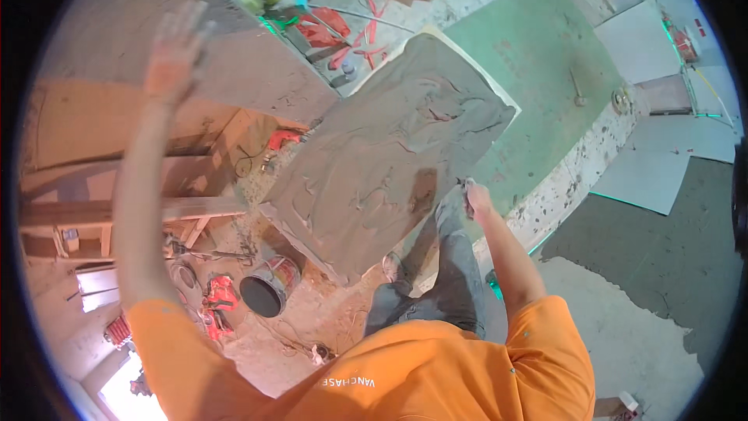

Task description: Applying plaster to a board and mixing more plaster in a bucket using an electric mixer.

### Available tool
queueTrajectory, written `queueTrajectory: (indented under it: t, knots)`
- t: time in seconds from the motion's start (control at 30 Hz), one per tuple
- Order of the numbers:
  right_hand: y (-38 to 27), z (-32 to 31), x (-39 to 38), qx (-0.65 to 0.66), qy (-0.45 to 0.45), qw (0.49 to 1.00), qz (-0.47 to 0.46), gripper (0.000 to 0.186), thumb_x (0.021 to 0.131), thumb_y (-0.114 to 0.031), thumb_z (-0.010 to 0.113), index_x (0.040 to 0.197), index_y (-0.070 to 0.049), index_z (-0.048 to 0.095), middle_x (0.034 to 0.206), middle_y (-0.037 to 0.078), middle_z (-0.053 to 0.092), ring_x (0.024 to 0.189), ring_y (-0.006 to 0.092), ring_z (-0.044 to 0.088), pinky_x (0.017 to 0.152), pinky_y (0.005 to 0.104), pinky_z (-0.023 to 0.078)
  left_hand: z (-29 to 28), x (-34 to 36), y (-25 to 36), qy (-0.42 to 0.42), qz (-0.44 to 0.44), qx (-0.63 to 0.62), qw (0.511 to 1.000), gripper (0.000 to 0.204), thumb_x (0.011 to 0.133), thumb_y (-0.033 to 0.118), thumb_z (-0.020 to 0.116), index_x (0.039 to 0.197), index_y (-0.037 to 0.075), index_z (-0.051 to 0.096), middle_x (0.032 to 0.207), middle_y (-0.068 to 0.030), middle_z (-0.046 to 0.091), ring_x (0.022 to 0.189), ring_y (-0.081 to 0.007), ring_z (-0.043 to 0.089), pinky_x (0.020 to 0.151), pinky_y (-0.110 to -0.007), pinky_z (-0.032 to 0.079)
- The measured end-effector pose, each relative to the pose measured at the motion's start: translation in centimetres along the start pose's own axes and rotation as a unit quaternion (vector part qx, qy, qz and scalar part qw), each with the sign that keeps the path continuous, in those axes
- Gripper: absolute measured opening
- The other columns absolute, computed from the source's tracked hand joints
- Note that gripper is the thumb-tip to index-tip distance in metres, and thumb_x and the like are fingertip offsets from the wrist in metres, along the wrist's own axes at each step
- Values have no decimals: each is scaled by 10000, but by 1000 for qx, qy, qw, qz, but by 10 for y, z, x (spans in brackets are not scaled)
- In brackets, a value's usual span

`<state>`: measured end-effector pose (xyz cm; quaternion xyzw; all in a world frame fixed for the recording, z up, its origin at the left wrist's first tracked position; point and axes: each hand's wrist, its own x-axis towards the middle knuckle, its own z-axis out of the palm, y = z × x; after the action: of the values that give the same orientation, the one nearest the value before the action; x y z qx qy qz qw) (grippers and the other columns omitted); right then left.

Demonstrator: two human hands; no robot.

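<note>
My left hand (173, 58) is raised high at the far left, fingers stretched out and somewhat blurred, with nothing visible in it. Low beside my bent knee, my right hand (477, 199) is closed. A small dark bit shows at its fingers, but I cannot make out what it grips. Close by lies a large pale-edged slab coated with wet grey mortar (366, 156), its surface ridged and smeared. A brown rectangular patch (423, 189) shows on the mortar near my knee; whether it is a tool or a mark is unclear.
A green panel (538, 54) lies beyond the slab, with a small tool (577, 87) on it. A bucket with dark contents (265, 295) lies tilted at the lower left, near red bags (223, 294). Wooden framing (140, 210) stands at left. Grey mortar (647, 242) covers floor at right.
</note>
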<state>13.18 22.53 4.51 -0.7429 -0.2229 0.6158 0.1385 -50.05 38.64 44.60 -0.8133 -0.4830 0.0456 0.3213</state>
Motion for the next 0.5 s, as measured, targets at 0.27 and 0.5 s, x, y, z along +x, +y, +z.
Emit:
queueTrajectory:
  t: [0.27,0.5]
  knots:
    - [-90,45,194,381,-22,922,62,380,1057,-433,392,834,-173,556,606,-2,512,457,153,478,406,324,386,40,-42,-114,-168,-3,218,962,494,890,479,716,1352,317,656,1456,-44,581,1290,-297,584,1035,-486,475]
    - [-113,72,270,-593,-60,731,-333,385,1044,-458,438,1031,-82,519,725,139,688,621,339,680,528,470,527,38,-19,-72,-2,15,234,972,394,830,527,793,1128,271,762,1315,-33,609,1171,-252,592,959,-362,462]
